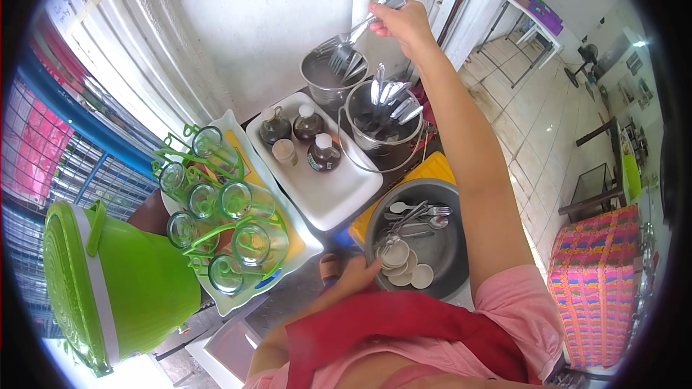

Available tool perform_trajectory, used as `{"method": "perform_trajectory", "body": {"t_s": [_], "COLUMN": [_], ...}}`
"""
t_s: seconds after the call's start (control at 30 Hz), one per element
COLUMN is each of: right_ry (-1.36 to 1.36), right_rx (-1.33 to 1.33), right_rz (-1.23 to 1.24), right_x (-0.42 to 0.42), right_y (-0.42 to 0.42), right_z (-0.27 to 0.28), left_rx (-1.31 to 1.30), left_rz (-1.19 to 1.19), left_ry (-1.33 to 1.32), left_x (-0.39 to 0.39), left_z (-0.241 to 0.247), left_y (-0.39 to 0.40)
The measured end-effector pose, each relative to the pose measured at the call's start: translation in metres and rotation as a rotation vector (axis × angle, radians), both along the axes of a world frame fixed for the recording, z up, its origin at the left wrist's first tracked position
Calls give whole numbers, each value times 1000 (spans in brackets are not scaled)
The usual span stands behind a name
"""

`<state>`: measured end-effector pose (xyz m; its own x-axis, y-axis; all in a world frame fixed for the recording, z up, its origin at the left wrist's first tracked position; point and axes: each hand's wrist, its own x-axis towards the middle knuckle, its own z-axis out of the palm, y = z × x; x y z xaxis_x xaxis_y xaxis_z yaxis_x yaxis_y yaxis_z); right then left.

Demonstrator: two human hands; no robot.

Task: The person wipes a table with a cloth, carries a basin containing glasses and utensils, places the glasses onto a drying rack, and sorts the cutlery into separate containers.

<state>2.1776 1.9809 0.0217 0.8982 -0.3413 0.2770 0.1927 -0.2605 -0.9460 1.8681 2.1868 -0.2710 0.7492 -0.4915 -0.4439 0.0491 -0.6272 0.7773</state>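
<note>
My right hand grips the handles of several metal forks, whose tines point down at the mouth of the rear metal pail. In front of it, a second metal pail holds several pieces of cutlery with their handles up. Against the left rim of a grey plastic basin rests my left hand; its fingertips are partly hidden. Inside the basin lie metal spoons and forks and several small pale round dishes.
A white tray holds dark sauce bottles. Left of it, glass mugs stand on a white-edged tray with a green rack. A large lidded green bucket stands far left. The wall rises behind the pails.
</note>
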Motion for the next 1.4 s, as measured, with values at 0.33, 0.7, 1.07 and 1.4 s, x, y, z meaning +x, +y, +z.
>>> {"method": "perform_trajectory", "body": {"t_s": [0.33,0.7,1.07,1.4], "right_ry": [347,-243,216,292], "right_rx": [-323,-1770,-1995,-1817], "right_rz": [247,266,330,300], "right_x": [23,-62,-59,-60], "right_y": [18,-15,-16,-17], "right_z": [-61,-96,-55,18], "left_rx": [-39,-173,-205,-108], "left_rz": [-8,37,54,49], "left_ry": [2,-18,-23,28], "left_x": [-1,1,0,-2], "left_z": [-10,-12,-10,-13], "left_y": [-1,-2,-2,-1]}}
